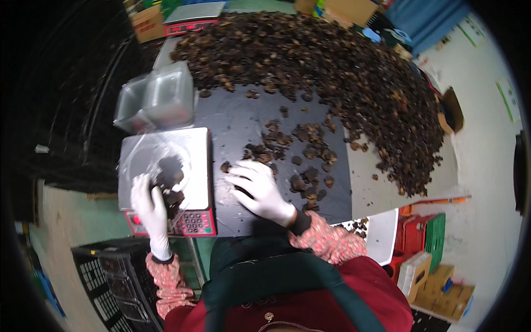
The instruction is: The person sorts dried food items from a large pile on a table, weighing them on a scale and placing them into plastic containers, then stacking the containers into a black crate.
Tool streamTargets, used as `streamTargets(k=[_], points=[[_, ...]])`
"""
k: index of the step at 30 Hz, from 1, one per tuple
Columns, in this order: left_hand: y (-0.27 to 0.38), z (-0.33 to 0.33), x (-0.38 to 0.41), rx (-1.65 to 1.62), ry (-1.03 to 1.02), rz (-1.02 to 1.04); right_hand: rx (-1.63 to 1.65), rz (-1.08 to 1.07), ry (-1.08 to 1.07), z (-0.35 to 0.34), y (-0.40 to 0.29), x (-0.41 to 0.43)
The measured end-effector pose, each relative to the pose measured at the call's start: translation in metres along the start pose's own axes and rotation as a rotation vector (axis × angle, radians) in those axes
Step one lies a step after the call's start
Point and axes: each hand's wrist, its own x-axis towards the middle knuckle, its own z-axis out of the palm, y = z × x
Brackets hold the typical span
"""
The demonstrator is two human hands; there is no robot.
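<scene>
My left hand (150, 207), in a white glove, is over the left part of a digital scale (197, 143). Its fingers and thumb are at a clear plastic container (139, 145) on the metal pan, blurred and hard to outline. Dark brown mushroom pieces (171, 172) lie in it beside my thumb. Whether the fingers grip the plastic cannot be made out. My right hand (259, 193), also white-gloved, is spread palm down over the black work surface (236, 124), with nothing visible in it. A small mushroom piece (225, 167) lies by its fingertips, and loose mushroom pieces (269, 151) are beyond.
A large heap of dark mushrooms (315, 54) curves around the back and right. Stacked clear containers (170, 95) stand behind the scale. A second scale (195, 14) is at the back. Black crates (120, 278) are low left; a white bin (382, 236) and red crate (415, 234) right.
</scene>
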Motion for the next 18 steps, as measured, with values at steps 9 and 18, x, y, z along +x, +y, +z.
streamTargets(k=[9, 18], points=[[0.172, 0.078, -0.051, -0.626, -0.420, 0.185, -0.587, 0.728, -0.029, -0.075, 0.050, -0.202], [0.243, 0.196, -0.080, -0.255, -0.775, 0.316, -0.516, 0.527, -0.115, -0.080, 0.109, -0.158]])
